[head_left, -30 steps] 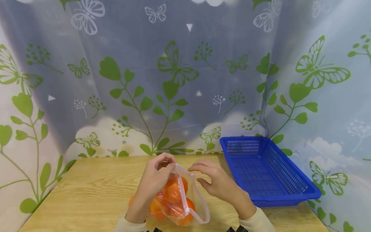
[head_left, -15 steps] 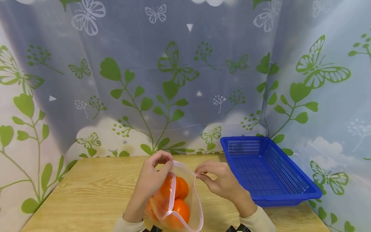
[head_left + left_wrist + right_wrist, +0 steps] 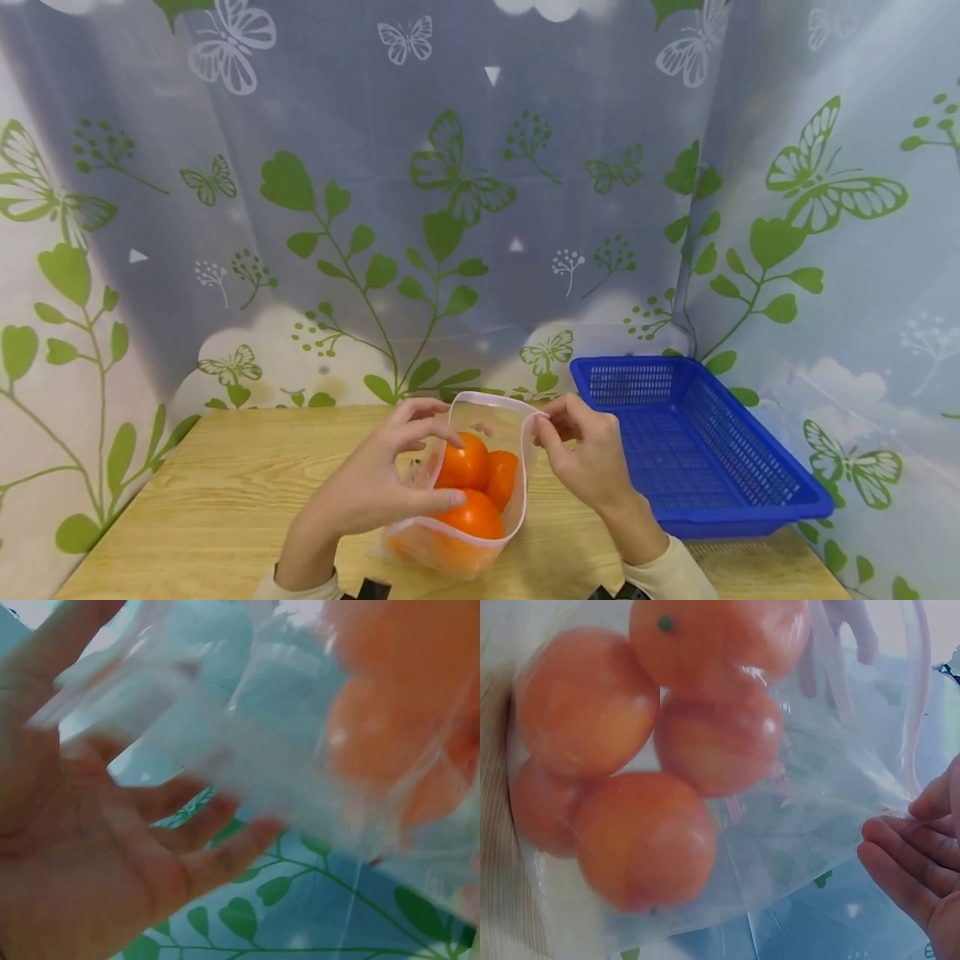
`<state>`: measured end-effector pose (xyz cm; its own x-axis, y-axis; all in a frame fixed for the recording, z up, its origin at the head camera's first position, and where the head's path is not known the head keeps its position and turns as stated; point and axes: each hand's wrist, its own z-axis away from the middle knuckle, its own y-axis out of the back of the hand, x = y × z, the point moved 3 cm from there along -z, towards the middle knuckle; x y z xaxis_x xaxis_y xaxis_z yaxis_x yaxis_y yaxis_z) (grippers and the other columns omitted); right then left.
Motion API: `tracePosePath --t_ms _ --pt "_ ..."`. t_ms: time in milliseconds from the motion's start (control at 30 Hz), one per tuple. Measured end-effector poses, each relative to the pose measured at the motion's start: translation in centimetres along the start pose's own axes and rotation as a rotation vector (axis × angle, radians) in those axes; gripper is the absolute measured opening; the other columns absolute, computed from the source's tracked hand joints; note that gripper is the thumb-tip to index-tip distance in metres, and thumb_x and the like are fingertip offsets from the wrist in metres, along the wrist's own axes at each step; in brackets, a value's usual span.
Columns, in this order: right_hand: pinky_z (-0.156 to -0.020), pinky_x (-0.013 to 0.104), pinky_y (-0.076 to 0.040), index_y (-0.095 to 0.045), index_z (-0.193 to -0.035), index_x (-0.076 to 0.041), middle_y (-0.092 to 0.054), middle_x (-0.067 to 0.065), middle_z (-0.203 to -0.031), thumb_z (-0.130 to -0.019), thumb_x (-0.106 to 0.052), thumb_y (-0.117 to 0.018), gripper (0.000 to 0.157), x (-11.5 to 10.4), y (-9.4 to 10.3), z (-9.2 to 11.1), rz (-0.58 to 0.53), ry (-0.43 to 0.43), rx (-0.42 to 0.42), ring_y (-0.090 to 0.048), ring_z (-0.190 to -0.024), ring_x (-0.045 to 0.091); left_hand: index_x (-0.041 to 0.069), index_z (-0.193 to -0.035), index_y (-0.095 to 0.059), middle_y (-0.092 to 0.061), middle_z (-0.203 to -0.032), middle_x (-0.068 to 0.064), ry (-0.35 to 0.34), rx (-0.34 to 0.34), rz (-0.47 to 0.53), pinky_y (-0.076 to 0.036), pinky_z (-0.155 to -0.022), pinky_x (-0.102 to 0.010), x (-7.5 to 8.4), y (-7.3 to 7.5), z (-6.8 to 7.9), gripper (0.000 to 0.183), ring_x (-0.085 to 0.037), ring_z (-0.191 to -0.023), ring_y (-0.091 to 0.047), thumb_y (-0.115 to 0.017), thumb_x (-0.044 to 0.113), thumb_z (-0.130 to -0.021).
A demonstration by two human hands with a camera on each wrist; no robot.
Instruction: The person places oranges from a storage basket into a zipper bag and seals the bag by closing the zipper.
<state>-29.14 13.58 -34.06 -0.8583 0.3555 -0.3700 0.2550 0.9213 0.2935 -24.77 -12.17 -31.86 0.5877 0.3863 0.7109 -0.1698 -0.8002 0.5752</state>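
A see-through bag with a pale pink trimmed mouth point(image 3: 491, 401) stands wide at the middle of the table. Inside it lie several oranges point(image 3: 477, 514), also visible through the film as round oranges point(image 3: 646, 841) in the right wrist view. My right hand point(image 3: 588, 450) pinches the far right corner of the mouth between thumb and fingers. At the left side of the mouth is my left hand point(image 3: 367, 483), thumb and fingers spread apart. In the left wrist view, the blurred bag film point(image 3: 285, 757) passes close to the left hand's extended fingers point(image 3: 225, 859).
A blue perforated plastic basket point(image 3: 652, 442) stands on the right of the wooden table point(image 3: 247, 475). Behind and at both sides hangs a curtain point(image 3: 480, 250) printed with leaves and butterflies.
My right hand has taken hold of the bag's edge and drawn it up and right. My left hand has let go of the rim and spread its fingers. The mouth has widened, baring the oranges.
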Motion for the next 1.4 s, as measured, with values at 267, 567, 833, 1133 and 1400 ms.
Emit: tracePosePath --t_ms 267,567,833,1133,1400 --pt "-0.053 0.014 -0.058 -0.064 -0.084 -0.002 -0.073 0.006 -0.067 -0.082 0.012 -0.073 0.017 0.7 0.7 -0.3 0.057 -0.011 0.063 -0.069 -0.055 0.012 0.022 -0.148 -0.051 -0.057 -0.144 -0.002 -0.048 -0.067 -0.159 -0.054 -0.099 -0.056 0.7 0.2 0.6 0.076 -0.029 -0.128 -0.058 -0.086 0.024 -0.081" --pt "-0.051 0.015 -0.057 -0.065 -0.084 -0.002 -0.073 0.006 -0.068 -0.085 0.012 -0.072 0.015 1.2 1.5 -0.4 0.050 -0.053 0.074 -0.070 -0.054 0.014 0.007 -0.131 -0.064 -0.070 -0.106 -0.003 0.231 0.004 -0.145 -0.060 -0.081 -0.032 -0.6 2.0 0.8 0.046 -0.014 -0.095 -0.066 -0.079 0.024 -0.091" --pt "-0.055 0.014 -0.058 -0.072 -0.094 -0.002 -0.075 0.007 -0.075 -0.088 0.008 -0.072 0.012 1.7 2.4 -0.7 0.069 -0.084 0.018 -0.071 -0.059 0.014 0.013 -0.090 -0.079 -0.073 -0.085 0.002 0.275 0.142 -0.191 -0.054 -0.065 -0.023 -1.7 2.8 0.7 0.008 -0.010 -0.079 -0.064 -0.080 0.021 -0.090" --pt "-0.055 0.016 -0.059 -0.074 -0.089 0.001 -0.074 0.007 -0.069 -0.092 0.003 -0.072 0.005 1.8 2.9 -0.8 0.053 -0.113 0.016 -0.069 -0.056 0.013 0.010 -0.095 -0.075 -0.073 -0.095 -0.005 0.289 0.299 -0.204 -0.062 -0.084 -0.036 -2.5 2.8 0.1 0.006 -0.022 -0.096 -0.068 -0.074 0.015 -0.095" --pt "-0.051 0.018 -0.059 -0.072 -0.084 0.001 -0.071 0.010 -0.065 -0.091 0.005 -0.072 0.008 2.2 3.8 -0.9 0.074 -0.182 0.043 -0.066 -0.052 0.010 0.001 -0.098 -0.074 -0.076 -0.092 -0.012 0.342 0.447 -0.140 -0.052 -0.064 -0.022 -3.0 3.6 0.2 0.011 -0.017 -0.077 -0.064 -0.073 0.011 -0.096"
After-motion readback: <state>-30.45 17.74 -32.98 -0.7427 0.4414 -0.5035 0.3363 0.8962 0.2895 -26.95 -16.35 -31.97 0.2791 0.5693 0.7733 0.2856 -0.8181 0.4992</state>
